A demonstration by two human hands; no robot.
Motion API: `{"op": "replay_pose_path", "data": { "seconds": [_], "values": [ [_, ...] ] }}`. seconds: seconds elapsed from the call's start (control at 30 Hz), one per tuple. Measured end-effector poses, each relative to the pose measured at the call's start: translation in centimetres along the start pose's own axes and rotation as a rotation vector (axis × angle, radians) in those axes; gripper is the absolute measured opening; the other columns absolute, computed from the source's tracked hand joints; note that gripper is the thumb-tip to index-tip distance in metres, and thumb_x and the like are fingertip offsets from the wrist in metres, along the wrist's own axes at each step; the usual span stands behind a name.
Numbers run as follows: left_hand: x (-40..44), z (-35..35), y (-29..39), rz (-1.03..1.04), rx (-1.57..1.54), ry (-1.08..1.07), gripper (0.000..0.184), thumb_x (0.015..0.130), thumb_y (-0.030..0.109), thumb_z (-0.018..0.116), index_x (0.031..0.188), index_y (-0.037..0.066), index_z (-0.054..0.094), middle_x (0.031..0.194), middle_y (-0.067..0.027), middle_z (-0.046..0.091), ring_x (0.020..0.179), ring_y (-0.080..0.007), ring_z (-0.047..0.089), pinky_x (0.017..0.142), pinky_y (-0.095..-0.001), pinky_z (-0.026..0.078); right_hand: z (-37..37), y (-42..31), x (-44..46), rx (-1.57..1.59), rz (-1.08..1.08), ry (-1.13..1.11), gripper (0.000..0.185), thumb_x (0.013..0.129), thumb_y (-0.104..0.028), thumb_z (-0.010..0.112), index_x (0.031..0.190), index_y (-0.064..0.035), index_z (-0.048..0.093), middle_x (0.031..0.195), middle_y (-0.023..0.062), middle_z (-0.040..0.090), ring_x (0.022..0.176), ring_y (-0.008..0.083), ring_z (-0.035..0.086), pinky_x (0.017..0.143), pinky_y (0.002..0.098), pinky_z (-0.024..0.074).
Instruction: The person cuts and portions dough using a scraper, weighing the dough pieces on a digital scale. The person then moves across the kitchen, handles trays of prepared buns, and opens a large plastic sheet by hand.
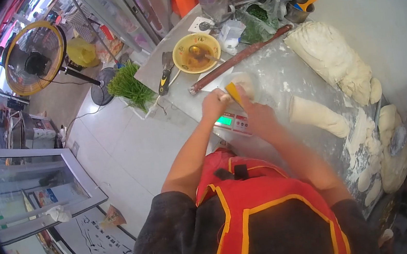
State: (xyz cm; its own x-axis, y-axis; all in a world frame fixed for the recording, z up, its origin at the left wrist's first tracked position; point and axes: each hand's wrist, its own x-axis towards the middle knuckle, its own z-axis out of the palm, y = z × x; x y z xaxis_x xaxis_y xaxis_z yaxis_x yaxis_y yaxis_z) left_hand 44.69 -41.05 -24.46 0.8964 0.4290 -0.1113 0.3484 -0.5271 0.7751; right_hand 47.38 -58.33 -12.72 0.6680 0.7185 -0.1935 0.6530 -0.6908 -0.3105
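Observation:
My right hand (260, 115) is closed around a yellow-edged scraper (233, 93), held above a digital kitchen scale (240, 124) with a lit green display. My left hand (215, 103) is closed beside it; a pale bit shows at its fingers, too small to name. Just beyond the hands, a lump of white dough (244, 81) sits at the scale, partly covered by the right hand. A thick roll of dough (318, 115) lies to the right on the floured worktop (280, 82).
Behind the hands lie a long brown rolling pin (241, 59), a yellow bowl (184, 62) of brownish liquid and a putty-knife-like scraper (165, 75). Large dough masses (331, 57) line the right wall. Green chives (130, 85) and a fan (35, 59) stand left.

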Motion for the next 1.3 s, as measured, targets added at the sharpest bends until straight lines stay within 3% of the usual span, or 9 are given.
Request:
{"op": "replay_pose_path", "data": {
  "seconds": [0.2, 0.27, 0.4, 0.5, 0.7, 0.8, 1.1, 1.2, 1.3],
  "values": [
    [0.5, -5.7, -1.6, -0.318, -0.700, -0.013, 0.027, 0.080, 0.006, 0.059, 0.106, 0.004, 0.052, 0.099, -0.0101, 0.062, 0.083, -0.0178, 0.062, 0.070, -0.0287, 0.051, -1.7, 4.3, -7.5, 0.372, 0.108, 0.141, 0.068, 0.087, -0.013, 0.048, 0.146, -0.0105, 0.014, 0.103, 0.0209, 0.063, 0.076, 0.0345, 0.065, 0.072, 0.0439, 0.0503],
    [0.1, -6.8, 0.4, -0.346, -0.835, 0.005, 0.034, 0.081, 0.006, 0.058, 0.113, 0.004, 0.047, 0.100, -0.0101, 0.060, 0.084, -0.0179, 0.061, 0.070, -0.0279, 0.051, -1.2, 6.9, -9.2, 0.728, 0.365, 0.077, 0.073, 0.085, -0.007, 0.047, 0.147, -0.0143, 0.010, 0.099, 0.0226, 0.063, 0.084, 0.0387, 0.063, 0.078, 0.0440, 0.0481],
    [-0.2, -6.6, 3.3, -0.348, -1.105, 0.052, 0.024, 0.078, -0.001, 0.057, 0.102, 0.000, 0.052, 0.081, -0.0051, 0.058, 0.067, -0.0169, 0.059, 0.063, -0.0268, 0.052, 1.5, 10.5, -13.3, 0.512, 0.219, 0.458, 0.078, 0.081, 0.001, 0.047, 0.147, -0.0135, 0.009, 0.113, 0.0257, 0.057, 0.102, 0.0400, 0.058, 0.088, 0.0408, 0.0446],
    [0.4, -5.8, 3.4, -0.357, -1.045, -0.150, 0.017, 0.081, -0.001, 0.052, 0.098, 0.000, 0.055, 0.080, -0.0046, 0.057, 0.067, -0.0146, 0.057, 0.061, -0.0257, 0.049, 0.8, 10.3, -15.4, 0.572, 0.392, 0.377, 0.076, 0.082, 0.000, 0.048, 0.147, -0.0098, 0.011, 0.129, 0.0262, 0.048, 0.112, 0.0388, 0.053, 0.094, 0.0396, 0.0420],
    [2.6, -3.6, 3.2, -0.256, -0.752, -0.143, 0.018, 0.093, 0.012, 0.045, 0.099, 0.003, 0.059, 0.080, -0.0028, 0.056, 0.069, -0.0107, 0.053, 0.061, -0.0250, 0.046, 0.1, 9.3, -16.3, 0.524, 0.307, 0.532, 0.074, 0.082, -0.002, 0.050, 0.146, -0.0094, 0.014, 0.127, 0.0262, 0.049, 0.110, 0.0402, 0.054, 0.091, 0.0398, 0.0433],
    [3.3, -3.2, 3.6, -0.224, -0.720, -0.114, 0.019, 0.088, 0.003, 0.041, 0.096, -0.001, 0.057, 0.082, -0.0069, 0.057, 0.059, -0.0117, 0.049, 0.055, -0.0236, 0.042, -0.1, 8.9, -16.9, 0.519, 0.419, 0.451, 0.073, 0.083, -0.004, 0.051, 0.146, -0.0099, 0.014, 0.128, 0.0254, 0.049, 0.110, 0.0392, 0.054, 0.091, 0.0393, 0.0438],
    [3.3, -2.4, 3.7, 0.037, -0.025, 0.077, 0.025, 0.086, 0.024, 0.058, 0.082, 0.000, 0.065, 0.071, -0.0088, 0.064, 0.063, -0.0152, 0.058, 0.063, -0.0290, 0.046, -0.2, 7.9, -17.2, 0.599, 0.402, 0.493, 0.072, 0.084, -0.003, 0.051, 0.146, -0.0094, 0.014, 0.129, 0.0252, 0.048, 0.110, 0.0379, 0.055, 0.090, 0.0383, 0.0442],
    [3.4, -2.5, 4.2, -0.003, 0.032, -0.016, 0.028, 0.083, 0.029, 0.058, 0.090, 0.003, 0.063, 0.090, -0.0203, 0.065, 0.084, -0.0333, 0.063, 0.075, -0.0382, 0.049, 0.3, 8.2, -17.1, 0.454, 0.354, 0.557, 0.072, 0.084, -0.002, 0.051, 0.146, -0.0092, 0.015, 0.128, 0.0258, 0.049, 0.109, 0.0381, 0.055, 0.090, 0.0384, 0.0442],
    [3.7, -1.2, 2.1, 0.026, 0.047, 0.078, 0.027, 0.082, 0.026, 0.059, 0.096, 0.002, 0.062, 0.089, -0.0168, 0.066, 0.080, -0.0268, 0.064, 0.072, -0.0349, 0.049, -0.3, 7.7, -16.9, 0.527, 0.426, 0.472, 0.072, 0.084, -0.003, 0.051, 0.146, -0.0104, 0.015, 0.124, 0.0268, 0.051, 0.106, 0.0398, 0.057, 0.089, 0.0399, 0.0455]
  ]
}}
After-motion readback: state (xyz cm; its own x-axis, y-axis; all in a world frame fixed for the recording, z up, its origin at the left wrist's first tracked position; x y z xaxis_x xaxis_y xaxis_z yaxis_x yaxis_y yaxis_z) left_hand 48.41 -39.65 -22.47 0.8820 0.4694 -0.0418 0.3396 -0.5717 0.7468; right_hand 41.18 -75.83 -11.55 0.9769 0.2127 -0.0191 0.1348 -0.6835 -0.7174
